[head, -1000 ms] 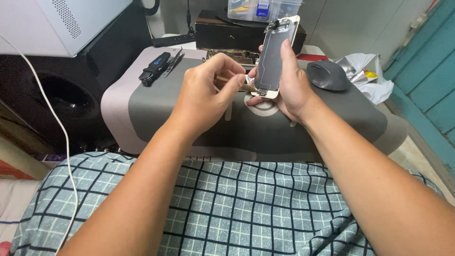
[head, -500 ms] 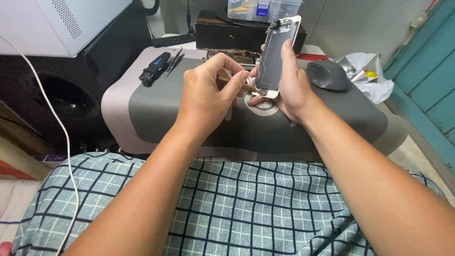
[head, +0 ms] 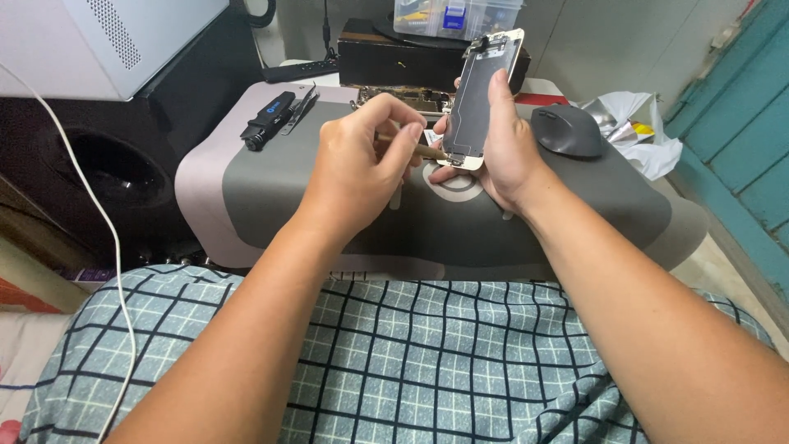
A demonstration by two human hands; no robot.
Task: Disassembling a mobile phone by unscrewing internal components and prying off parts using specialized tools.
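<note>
My right hand [head: 501, 152] is gripping the phone screen panel [head: 481, 94] upright above the grey mat [head: 575, 205], while my left hand [head: 362, 168] is pinching a thin tool [head: 429, 151] against its near end.

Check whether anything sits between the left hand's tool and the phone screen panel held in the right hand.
Nothing visible does. The left hand brings its thin tool straight to the lower edge of the phone screen panel, which the right hand holds upright.
</note>
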